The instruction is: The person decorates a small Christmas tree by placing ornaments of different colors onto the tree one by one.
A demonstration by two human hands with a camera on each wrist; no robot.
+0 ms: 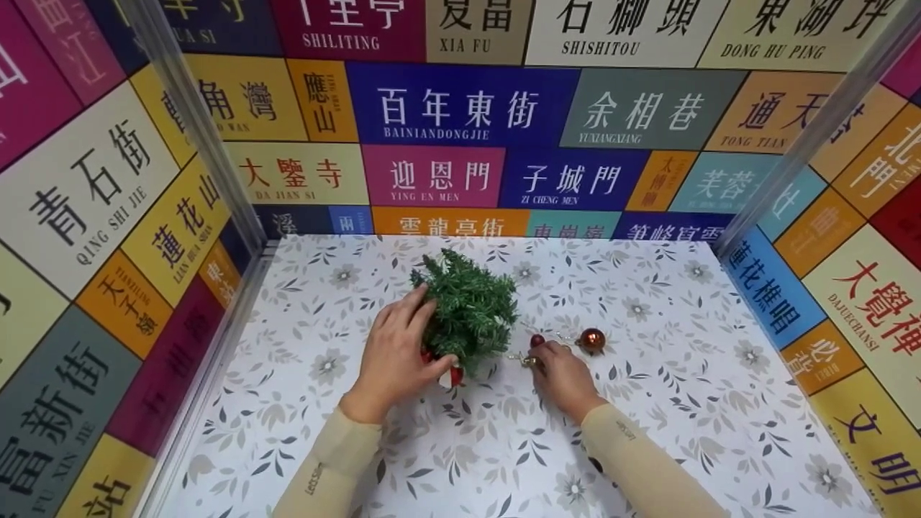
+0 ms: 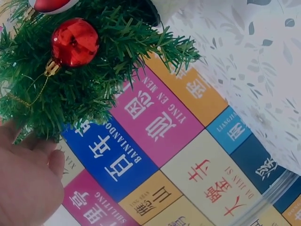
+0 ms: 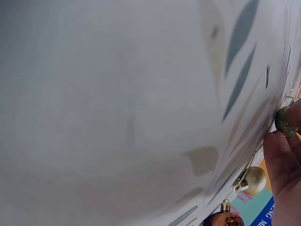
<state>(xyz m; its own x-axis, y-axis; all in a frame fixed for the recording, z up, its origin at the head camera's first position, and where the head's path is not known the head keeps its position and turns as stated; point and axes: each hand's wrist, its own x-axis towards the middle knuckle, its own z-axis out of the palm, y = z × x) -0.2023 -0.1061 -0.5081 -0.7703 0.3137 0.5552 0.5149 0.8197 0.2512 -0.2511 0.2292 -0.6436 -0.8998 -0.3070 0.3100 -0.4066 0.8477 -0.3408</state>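
Observation:
A small green artificial Christmas tree stands on the table. My left hand holds its left side, fingertips among the branches and thumb by a red-and-white ornament low at the front. In the left wrist view a shiny red bauble with a gold cord hangs on the tree, and the left fingers are partly hidden by foliage. Right of the tree, my right hand pinches a small glittery gold bauble between thumb and fingers, close over the table.
Near the right hand lie a copper-red bauble and a small dark red ball. A smooth gold bauble shows in the right wrist view. The leaf-patterned tabletop is bounded by colourful sign-printed walls with clear corner strips.

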